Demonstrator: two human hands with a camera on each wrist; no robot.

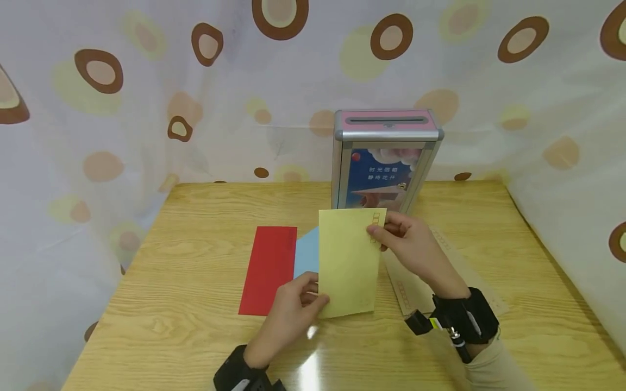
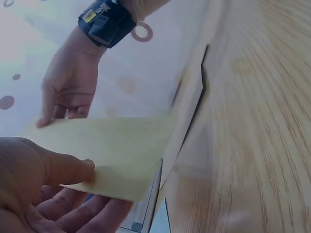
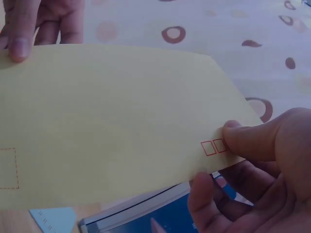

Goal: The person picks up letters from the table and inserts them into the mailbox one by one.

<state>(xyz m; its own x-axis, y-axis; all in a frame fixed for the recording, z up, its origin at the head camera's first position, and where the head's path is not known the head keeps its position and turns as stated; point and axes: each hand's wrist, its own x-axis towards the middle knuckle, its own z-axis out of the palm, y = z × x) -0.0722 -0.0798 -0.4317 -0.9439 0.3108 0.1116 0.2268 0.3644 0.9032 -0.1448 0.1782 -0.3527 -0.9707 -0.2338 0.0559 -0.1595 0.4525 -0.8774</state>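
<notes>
- The left hand (image 1: 295, 304) reaches up from below and pinches the lower left edge of the yellow envelope (image 1: 348, 263), thumb on the near face, fingers behind, parted only by the paper.
- The right hand (image 1: 413, 247) comes in from the right, wrist bent inward, thumb and curled fingers pinching the upper right edge just as closely.
- The yellow envelope hangs between the two sets of fingers, tilted up off the counter (image 1: 186, 260).
- The left wrist view shows the left fingers stretched out beneath the paper; the head view mostly hides them.
- The right wrist view shows a dashed red outline at the edge away from the right fingers, which the head view barely shows.
- Only the head view shows the slotted pink top of the box (image 1: 386, 125), beyond the right fingers; the red envelope (image 1: 268, 266), left of the left fingers; and the tan envelope (image 1: 408, 282) under the right hand.
- The yellow envelope is pale and flat, with small red squares partly under the right thumb.
</notes>
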